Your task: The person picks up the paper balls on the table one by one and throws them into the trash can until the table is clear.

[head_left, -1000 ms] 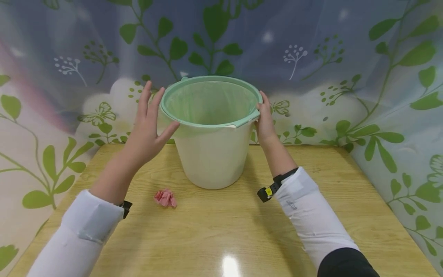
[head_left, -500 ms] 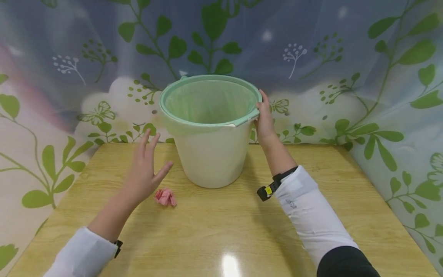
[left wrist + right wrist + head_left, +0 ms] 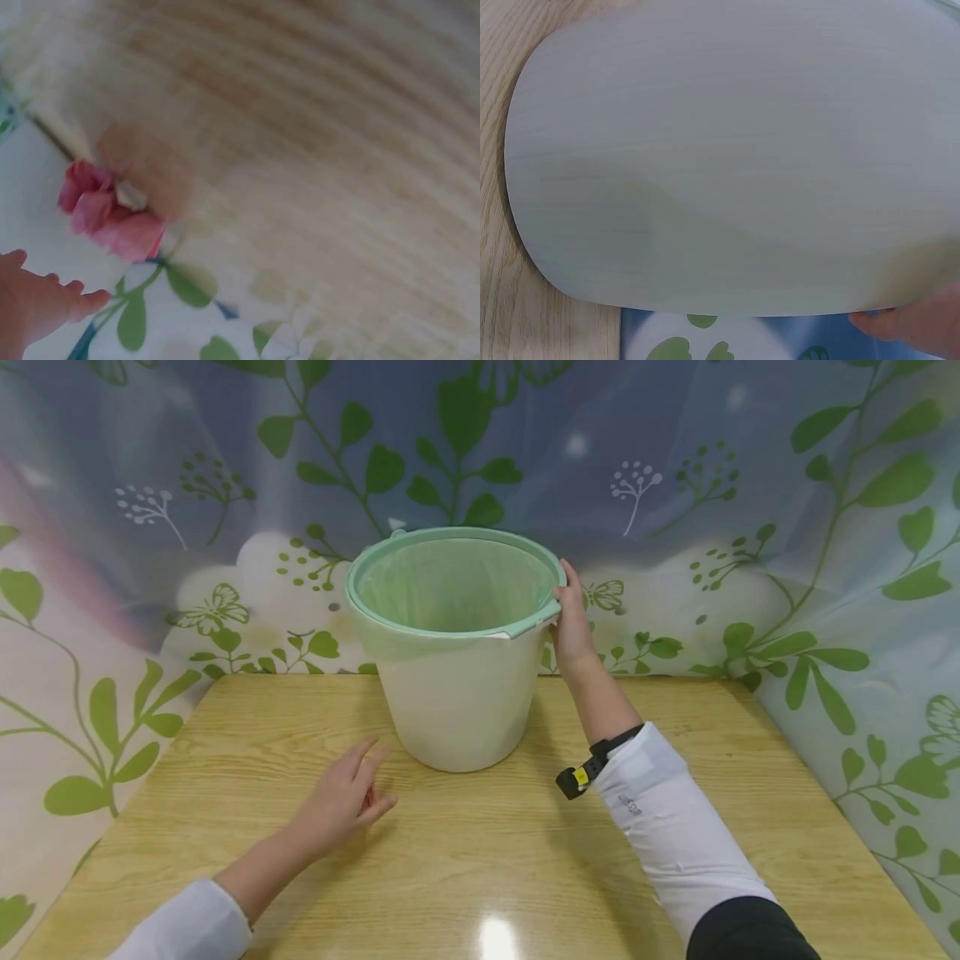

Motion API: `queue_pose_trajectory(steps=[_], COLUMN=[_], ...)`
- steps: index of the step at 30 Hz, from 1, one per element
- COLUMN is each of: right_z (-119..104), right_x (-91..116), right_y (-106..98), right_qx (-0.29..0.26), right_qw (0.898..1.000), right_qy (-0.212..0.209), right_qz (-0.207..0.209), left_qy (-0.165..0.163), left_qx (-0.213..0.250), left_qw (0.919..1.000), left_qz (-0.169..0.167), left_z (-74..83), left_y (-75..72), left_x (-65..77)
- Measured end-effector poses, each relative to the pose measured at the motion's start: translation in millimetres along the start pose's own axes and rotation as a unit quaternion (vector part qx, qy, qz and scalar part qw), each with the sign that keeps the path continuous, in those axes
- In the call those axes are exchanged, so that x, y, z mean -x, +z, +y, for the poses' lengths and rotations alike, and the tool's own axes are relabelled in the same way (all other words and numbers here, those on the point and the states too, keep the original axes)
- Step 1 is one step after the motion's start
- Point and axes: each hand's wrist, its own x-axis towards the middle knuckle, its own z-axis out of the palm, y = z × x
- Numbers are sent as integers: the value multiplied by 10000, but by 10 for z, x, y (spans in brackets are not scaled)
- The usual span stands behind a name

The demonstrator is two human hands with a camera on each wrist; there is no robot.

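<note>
A pale, whitish bucket [image 3: 457, 710] with a green rim stands upright at the back middle of the table. My right hand [image 3: 573, 631] grips it at the right side of the rim; in the right wrist view the bucket's wall [image 3: 727, 165] fills most of the picture, with a few fingers [image 3: 907, 322] at its lower right edge. Close over the table, my left hand [image 3: 337, 806] has its fingers spread loosely above a crumpled pink paper [image 3: 116, 217]. The hand hides nearly all of that paper in the head view. In the left wrist view, the fingers and paper are apart.
The wooden table [image 3: 480, 860] runs up to a leaf-patterned cloth backdrop [image 3: 637, 443] behind it and at both sides. The bucket stands near the table's back edge. A black wrist strap with a small camera [image 3: 577, 777] sits on the right forearm.
My left hand has come away from the bucket's left side, moving down and toward me to the crumpled paper. The right hand and the bucket have stayed in place.
</note>
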Motion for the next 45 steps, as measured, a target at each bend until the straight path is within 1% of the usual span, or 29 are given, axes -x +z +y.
queue_pose_trajectory(steps=[1,2,4,6,8,9,11,13,14,16,18,22,25,30,34,39,42,45], right_z=[3,6,15,22,26,28,27,31,33,34,37,34,31,28,16,1,-4,-4], right_x=[2,6,9,12,14,12,14,12,11,12,14,24,28,21,16,13,12,9], right_y=[0,0,-2,-5,-8,-10,-8,-8,-8,-10,-13,-11,-8,-4,-2,-1,-3,-4], right_qx=[-9,-9,-2,-3,1,-2,-13,-17,-25,-37,-38,-55,-86,-93,-102,-98,-80,-86], right_qw=[10000,10000,10000,10000,10000,10000,10000,10000,10000,10000,10000,10000,10000,9999,9999,9999,9999,9999], right_qy=[-9,-15,-17,-14,-3,3,5,2,-2,-5,-1,-3,-16,-29,-33,-42,-41,-42], right_qz=[-6,-17,-32,-38,-33,-30,-25,-21,-17,-9,-6,-24,-31,-57,-69,-70,-78,-78], left_qy=[54,2,-183,-398,-545,-533,-478,-488,-526,-636,-769,-938,-1046,-1217,-1139,-1023,-832,-599], left_qx=[-6,15,45,-3,-60,-75,-73,39,105,187,219,157,83,-78,-219,-411,-546,-685], left_qw=[10000,9999,9985,9954,9929,9931,9949,9960,9959,9947,9923,9884,9866,9851,9870,9903,9934,9949], left_qz=[-31,-159,-513,-873,-1060,-1042,-886,-744,-729,-792,-943,-1184,-1247,-1212,-1109,-840,-578,-433], left_z=[-4,-1,9,23,33,29,15,-10,-24,-56,-92,-147,-162,-176,-210,-213,-181,-150], left_y=[31,55,91,116,134,142,156,162,160,153,152,146,131,122,151,183,203,231], left_x=[16,40,89,134,168,174,170,157,149,133,122,109,105,95,88,66,49,39])
